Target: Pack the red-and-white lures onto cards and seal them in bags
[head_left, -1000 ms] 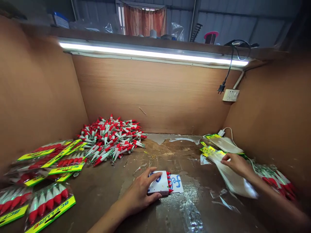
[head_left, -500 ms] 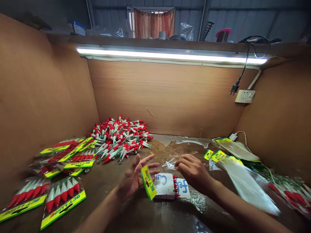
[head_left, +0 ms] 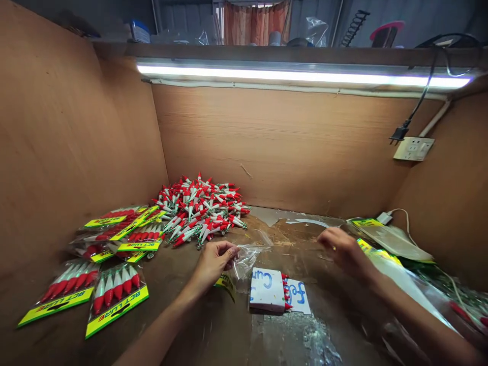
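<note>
My left hand [head_left: 218,258] is closed, thumb against fingers, on a crumpled clear plastic bag [head_left: 247,258] that sticks out to the right. Just below this hand a yellow-green header card [head_left: 225,285] shows, partly hidden; whether it is joined to the bag I cannot tell. On the table beside it lies a folded white card sleeve [head_left: 267,290] with blue lettering, red lure tips [head_left: 286,292] poking from its right end. My right hand [head_left: 343,249], blurred, is raised to the right with curled fingers, near the stacked header bags [head_left: 381,254]; its contents are hidden.
A heap of red-and-white fishing lures [head_left: 202,208] lies at the back left. Packed lure bags [head_left: 116,290] with yellow headers sit at the left. More lures [head_left: 461,310] lie at the far right. A plug [head_left: 399,133] hangs by the socket [head_left: 414,148].
My left hand has gone from spread fingers to a pinch on the clear bag. My right hand has moved right, away from the sleeve. The view has shifted slightly.
</note>
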### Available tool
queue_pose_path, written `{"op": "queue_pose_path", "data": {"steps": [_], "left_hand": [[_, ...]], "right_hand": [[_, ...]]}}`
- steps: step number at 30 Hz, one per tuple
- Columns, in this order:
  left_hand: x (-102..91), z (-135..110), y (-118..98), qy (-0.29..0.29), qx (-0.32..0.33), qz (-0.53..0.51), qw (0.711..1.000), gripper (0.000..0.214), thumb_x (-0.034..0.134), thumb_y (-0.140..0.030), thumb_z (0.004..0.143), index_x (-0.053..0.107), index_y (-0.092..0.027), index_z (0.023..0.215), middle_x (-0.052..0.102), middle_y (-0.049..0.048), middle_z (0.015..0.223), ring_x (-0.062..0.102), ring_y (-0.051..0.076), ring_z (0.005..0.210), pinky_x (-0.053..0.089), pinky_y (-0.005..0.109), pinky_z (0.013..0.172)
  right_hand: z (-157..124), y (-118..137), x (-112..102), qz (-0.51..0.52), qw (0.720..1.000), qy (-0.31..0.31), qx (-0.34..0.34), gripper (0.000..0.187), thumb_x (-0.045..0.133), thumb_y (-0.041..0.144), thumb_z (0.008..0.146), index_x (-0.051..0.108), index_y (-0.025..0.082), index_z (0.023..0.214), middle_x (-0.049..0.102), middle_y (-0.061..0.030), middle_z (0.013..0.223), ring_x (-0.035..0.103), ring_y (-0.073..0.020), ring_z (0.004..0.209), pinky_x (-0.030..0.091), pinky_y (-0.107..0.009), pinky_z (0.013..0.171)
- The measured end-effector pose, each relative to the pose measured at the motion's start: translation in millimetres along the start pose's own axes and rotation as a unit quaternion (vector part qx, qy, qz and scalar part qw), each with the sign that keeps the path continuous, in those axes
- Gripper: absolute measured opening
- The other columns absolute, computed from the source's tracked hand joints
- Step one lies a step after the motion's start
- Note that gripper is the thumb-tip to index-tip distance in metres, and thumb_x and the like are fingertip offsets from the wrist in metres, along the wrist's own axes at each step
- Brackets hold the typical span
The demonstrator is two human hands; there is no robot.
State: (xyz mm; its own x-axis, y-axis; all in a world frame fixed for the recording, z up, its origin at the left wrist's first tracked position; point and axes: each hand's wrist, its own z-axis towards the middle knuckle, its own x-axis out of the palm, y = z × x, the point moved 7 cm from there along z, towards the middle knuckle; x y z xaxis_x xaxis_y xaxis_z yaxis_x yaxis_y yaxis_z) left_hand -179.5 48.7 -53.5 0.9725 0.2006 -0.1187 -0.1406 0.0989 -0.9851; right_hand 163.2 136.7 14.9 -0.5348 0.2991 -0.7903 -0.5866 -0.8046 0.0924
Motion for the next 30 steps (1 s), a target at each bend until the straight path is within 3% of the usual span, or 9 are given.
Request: {"op": "queue_pose_path", "data": {"steps": [4, 8, 11, 16, 18, 20, 22, 26, 30], "left_hand": [[16.2, -3.3, 0.0, 0.009, 0.002, -0.004, 1.000, 0.046, 0.073, -0.057, 0.077, 0.074, -0.012, 0.084, 0.067, 0.0047, 0.068, 0.057, 0.013, 0.054, 0.043, 0.022, 0.051], [43.1, -13.9, -1.7, 0.036, 0.017, 0.010, 0.999, 0.045, 0.071, -0.056, 0.080, 0.074, -0.012, 0.082, 0.067, 0.0047, 0.067, 0.055, 0.013, 0.054, 0.041, 0.022, 0.050], [47.0, -17.5, -2.7, 0.053, 0.029, 0.034, 0.998, 0.043, 0.070, -0.054, 0.082, 0.074, -0.012, 0.082, 0.067, 0.0050, 0.067, 0.055, 0.013, 0.055, 0.040, 0.022, 0.051], [9.2, -4.2, -2.5, -0.001, 0.025, 0.034, 0.999, 0.046, 0.073, -0.058, 0.077, 0.070, -0.012, 0.075, 0.063, 0.0022, 0.062, 0.052, 0.011, 0.051, 0.038, 0.020, 0.049], [-3.6, 1.0, -3.9, -0.010, 0.023, 0.026, 0.999, 0.049, 0.071, -0.062, 0.077, 0.068, -0.013, 0.073, 0.060, 0.0003, 0.059, 0.050, 0.011, 0.049, 0.038, 0.020, 0.047], [-9.1, 3.8, -5.6, -0.008, 0.021, 0.021, 1.000, 0.051, 0.069, -0.065, 0.078, 0.067, -0.014, 0.074, 0.058, -0.0006, 0.058, 0.051, 0.011, 0.048, 0.038, 0.020, 0.046], [-8.6, 4.9, -6.4, -0.002, 0.017, 0.021, 1.000, 0.054, 0.067, -0.068, 0.077, 0.067, -0.014, 0.077, 0.060, 0.0002, 0.059, 0.054, 0.012, 0.048, 0.039, 0.020, 0.045], [-2.0, 6.4, -4.8, 0.017, 0.013, 0.037, 0.999, 0.063, 0.064, -0.075, 0.074, 0.070, -0.013, 0.080, 0.064, 0.0024, 0.059, 0.056, 0.014, 0.044, 0.039, 0.021, 0.043], [-0.9, 7.7, -1.2, 0.038, 0.013, 0.058, 0.997, 0.070, 0.061, -0.080, 0.072, 0.072, -0.012, 0.084, 0.066, 0.0044, 0.063, 0.047, 0.010, 0.037, 0.031, 0.020, 0.038]], "right_hand": [[0.9, 18.0, -13.6, 0.034, 0.998, -0.033, 0.034, 0.017, 0.052, 0.030, 0.097, 0.068, 0.023, 0.097, 0.067, -0.0083, 0.094, 0.062, -0.0237, 0.090, 0.047, -0.034, 0.078], [10.1, 107.6, 22.0, 0.092, 0.996, 0.018, -0.008, 0.023, 0.055, 0.038, 0.097, 0.065, 0.023, 0.111, 0.070, -0.0069, 0.094, 0.065, -0.0206, 0.084, 0.046, -0.030, 0.073], [27.0, 135.1, 45.9, 0.111, 0.993, 0.024, -0.001, 0.021, 0.060, 0.040, 0.094, 0.066, 0.023, 0.105, 0.071, -0.0039, 0.088, 0.065, -0.0181, 0.075, 0.045, -0.027, 0.066], [44.0, 50.8, 23.8, 0.108, 0.991, -0.022, 0.080, 0.022, 0.049, 0.035, 0.100, 0.065, 0.020, 0.097, 0.072, -0.0053, 0.086, 0.065, -0.0175, 0.073, 0.046, -0.026, 0.066], [40.5, -6.6, 0.3, -0.002, 0.987, -0.033, 0.156, 0.022, 0.051, 0.028, 0.097, 0.065, 0.016, 0.109, 0.071, -0.0140, 0.106, 0.068, -0.0252, 0.091, 0.048, -0.033, 0.078], [29.4, -53.2, -19.7, -0.117, 0.957, -0.034, 0.263, 0.048, 0.062, 0.023, 0.088, 0.053, 0.005, 0.131, 0.056, -0.0297, 0.133, 0.061, -0.0383, 0.111, 0.047, -0.045, 0.089], [21.4, -57.6, -20.4, -0.142, 0.957, -0.009, 0.254, 0.060, 0.064, 0.024, 0.085, 0.047, 0.004, 0.140, 0.045, -0.0317, 0.145, 0.052, -0.0424, 0.125, 0.042, -0.053, 0.099], [2.3, 44.7, 40.4, 0.092, 0.983, 0.158, 0.020, 0.060, 0.058, 0.046, 0.093, 0.044, 0.022, 0.146, 0.050, -0.0145, 0.148, 0.048, -0.0296, 0.133, 0.039, -0.047, 0.110], [-10.9, 133.6, 93.2, 0.177, 0.953, 0.244, -0.017, 0.105, 0.068, 0.070, 0.075, 0.026, 0.017, 0.156, 0.036, -0.0206, 0.156, 0.037, -0.0388, 0.140, 0.032, -0.052, 0.113]]}}
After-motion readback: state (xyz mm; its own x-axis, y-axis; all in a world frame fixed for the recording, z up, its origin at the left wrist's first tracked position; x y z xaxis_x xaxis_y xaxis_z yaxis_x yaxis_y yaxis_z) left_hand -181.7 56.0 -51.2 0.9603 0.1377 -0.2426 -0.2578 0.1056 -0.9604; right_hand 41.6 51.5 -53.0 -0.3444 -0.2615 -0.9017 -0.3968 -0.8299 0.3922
